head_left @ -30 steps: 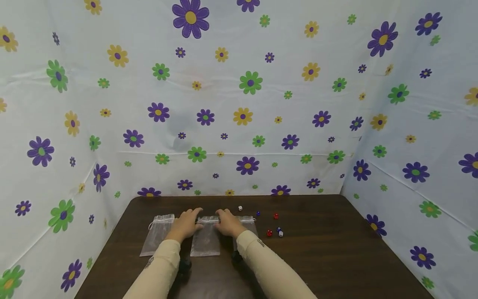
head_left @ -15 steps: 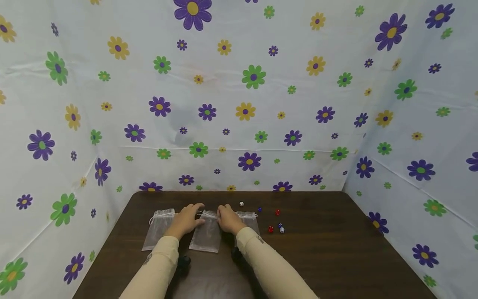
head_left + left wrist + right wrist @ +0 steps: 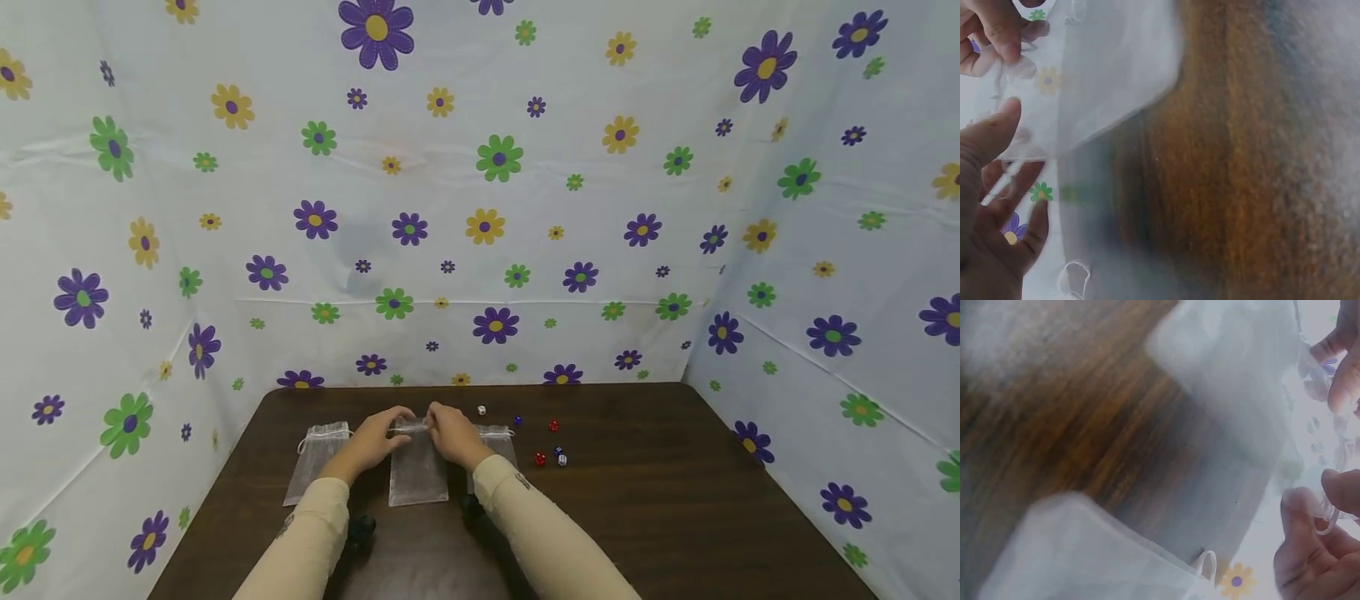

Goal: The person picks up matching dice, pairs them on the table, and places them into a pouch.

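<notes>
So, I saw L hand (image 3: 371,442) and R hand (image 3: 456,437) both clamped on the top of the mid bag (image 3: 418,477), prob. to spread it; two more bags (image 3: 315,467) flanked it, w/ dice (image 3: 540,459) to its right, prob. kept clear.

From the head we look forward and down across the counter (image 3: 675,508); from each wrist we see one bag (image 3: 418,477) up close.
</notes>
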`<state>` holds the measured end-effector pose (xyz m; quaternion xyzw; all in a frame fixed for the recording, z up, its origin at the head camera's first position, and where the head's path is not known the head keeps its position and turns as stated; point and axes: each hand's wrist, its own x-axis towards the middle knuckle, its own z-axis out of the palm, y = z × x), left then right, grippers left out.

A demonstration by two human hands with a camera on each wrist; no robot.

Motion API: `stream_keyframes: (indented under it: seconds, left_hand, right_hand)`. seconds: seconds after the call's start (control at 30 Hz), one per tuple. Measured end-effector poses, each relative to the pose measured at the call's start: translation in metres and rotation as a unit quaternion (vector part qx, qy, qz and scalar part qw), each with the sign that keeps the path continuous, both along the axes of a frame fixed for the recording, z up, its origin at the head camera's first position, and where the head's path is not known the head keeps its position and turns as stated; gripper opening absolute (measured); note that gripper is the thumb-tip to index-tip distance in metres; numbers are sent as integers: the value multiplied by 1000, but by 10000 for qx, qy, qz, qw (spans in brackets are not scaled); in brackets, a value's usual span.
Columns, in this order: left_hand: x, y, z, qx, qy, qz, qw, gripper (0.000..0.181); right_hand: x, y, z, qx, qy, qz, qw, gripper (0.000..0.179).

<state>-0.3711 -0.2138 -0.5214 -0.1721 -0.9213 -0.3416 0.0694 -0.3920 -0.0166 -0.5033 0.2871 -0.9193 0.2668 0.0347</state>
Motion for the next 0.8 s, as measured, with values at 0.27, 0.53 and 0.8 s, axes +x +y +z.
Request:
stream_keyframes:
  seconds: [0.27, 0.53, 0.8]
  left_hand:
    - [2, -3, 2, 157, 502, 5, 9986, 37]
    - [5, -1, 12, -31, 1138, -212, 9933, 33]
    - [8, -7, 16, -280, 1004, -109, 9945, 18]
  right_hand:
    - [5, 1, 2, -535, -23, 164, 9984, 16]
    - [2, 0, 1, -836, 250, 318, 9957, 14]
    - [1, 1, 1, -1030, 319, 327, 9936, 18]
